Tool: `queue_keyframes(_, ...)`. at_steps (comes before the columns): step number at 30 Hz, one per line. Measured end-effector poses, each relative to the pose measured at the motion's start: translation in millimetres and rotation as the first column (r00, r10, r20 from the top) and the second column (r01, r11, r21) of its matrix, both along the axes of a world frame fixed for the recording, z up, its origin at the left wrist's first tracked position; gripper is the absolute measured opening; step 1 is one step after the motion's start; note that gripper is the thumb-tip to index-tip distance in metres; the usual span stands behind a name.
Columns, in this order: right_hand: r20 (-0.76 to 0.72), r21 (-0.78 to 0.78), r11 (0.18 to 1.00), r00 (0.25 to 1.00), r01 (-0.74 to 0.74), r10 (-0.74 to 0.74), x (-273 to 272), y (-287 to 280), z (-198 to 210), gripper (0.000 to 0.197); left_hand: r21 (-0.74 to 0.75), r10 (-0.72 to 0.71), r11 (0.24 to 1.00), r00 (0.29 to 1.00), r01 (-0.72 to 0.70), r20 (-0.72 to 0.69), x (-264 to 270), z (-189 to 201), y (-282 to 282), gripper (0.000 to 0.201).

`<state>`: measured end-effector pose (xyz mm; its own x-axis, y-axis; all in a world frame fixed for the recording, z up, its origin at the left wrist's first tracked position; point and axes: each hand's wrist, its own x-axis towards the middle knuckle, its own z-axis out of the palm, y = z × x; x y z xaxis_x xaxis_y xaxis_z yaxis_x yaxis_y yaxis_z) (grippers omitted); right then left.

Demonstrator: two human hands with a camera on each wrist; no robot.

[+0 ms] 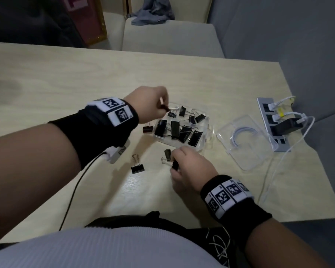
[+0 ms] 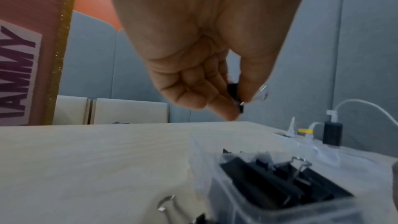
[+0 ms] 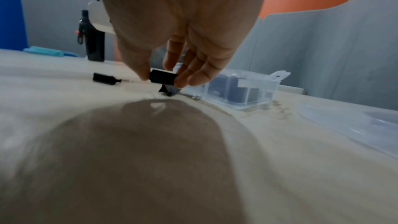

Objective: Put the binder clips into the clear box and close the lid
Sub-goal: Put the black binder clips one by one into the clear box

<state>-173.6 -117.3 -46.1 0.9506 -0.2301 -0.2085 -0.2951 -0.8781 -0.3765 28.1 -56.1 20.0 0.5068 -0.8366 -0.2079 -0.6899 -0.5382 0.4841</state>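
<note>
Beside clear box (image 1: 206, 132): lid (image 1: 246, 144), power strip (image 1: 273, 124) | hands: left (image 1: 149, 105), right (image 1: 190, 169) each pinch clip

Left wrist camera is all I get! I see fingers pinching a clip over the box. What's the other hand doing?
Observer: The right hand pinches another binder clip just above the table, in front of the clear box.
Operator: Are more clips outside?
Observer: Yes, at least two: a left clip beside the box and a near clip closer to the person.
Operator: Where's the lid?
Observer: The lid lies flat on the table, right of the box.
</note>
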Motion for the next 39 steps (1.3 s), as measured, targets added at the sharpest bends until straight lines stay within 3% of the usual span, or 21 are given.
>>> queue_keyframes(3, 0.114, 0.069, 0.993, 0.988, 0.093, -0.101, 8, -8, 19, 0.024, -0.163, 0.054, 0.985, 0.998, -0.06, -0.043, -3, 4, -11, 0.043)
queue_keyframes(5, 0.216, 0.127, 0.961, 0.939, 0.244, -0.267, 16, -19, 31, 0.02, -0.181, 0.046, 0.982, 0.998, -0.052, -0.037, -6, 2, -9, 0.042)
queue_keyframes(8, 0.312, 0.189, 0.865, 0.807, 0.464, -0.501, 32, -43, 42, 0.025, -0.088, -0.037, 0.995, 0.999, 0.038, 0.016, -9, -2, 6, 0.031)
queue_keyframes(10, 0.308, 0.142, 0.85, 0.794, 0.507, -0.525, 38, -54, 43, 0.034, 0.057, -0.141, 0.989, 0.989, 0.139, 0.037, -13, -7, 21, 0.023)
queue_keyframes(12, 0.318, 0.094, 0.887, 0.83, 0.453, -0.457, 38, -52, 42, 0.031, 0.213, -0.252, 0.947, 0.967, 0.239, 0.034, -17, -13, 37, 0.019)
queue_keyframes(15, 0.288, 0.024, 0.98, 0.938, 0.196, -0.195, 33, -29, 34, 0.019, 0.398, -0.367, 0.847, 0.929, 0.353, -0.041, -25, -25, 54, 0.03)
queue_keyframes(18, 0.095, -0.074, 0.993, 0.991, -0.09, 0.097, 27, -4, 18, 0.019, 0.558, -0.475, 0.709, 0.877, 0.431, -0.074, -31, -37, 64, 0.05)
queue_keyframes(21, -0.097, -0.13, 0.974, 0.98, -0.188, 0.176, 19, 7, -1, 0.036, 0.623, -0.545, 0.647, 0.838, 0.441, -0.026, -32, -46, 68, 0.05)
queue_keyframes(23, -0.146, -0.123, 0.979, 0.979, -0.16, 0.142, 12, 8, -10, 0.041, 0.599, -0.534, 0.675, 0.846, 0.43, -0.006, -32, -51, 69, 0.05)
queue_keyframes(29, -0.101, -0.122, 0.991, 0.994, -0.049, 0.036, 5, 7, -17, 0.019, 0.488, -0.415, 0.786, 0.909, 0.38, -0.039, -26, -55, 64, 0.028)
queue_keyframes(33, 0.053, 0.005, 1.0, 0.998, -0.017, 0.017, 5, -2, -3, 0.024, 0.399, -0.332, 0.856, 0.941, 0.329, -0.064, -19, -43, 58, 0.031)
queue_keyframes(36, 0.197, 0.069, 0.99, 0.971, 0.123, -0.134, 10, -13, 19, 0.023, 0.313, -0.291, 0.899, 0.952, 0.305, -0.093, -10, -22, 48, 0.025)
queue_keyframes(39, 0.276, 0.105, 0.939, 0.897, 0.328, -0.344, 23, -37, 38, 0.022, 0.223, -0.241, 0.944, 0.97, 0.243, -0.038, -3, -6, 31, 0.018)
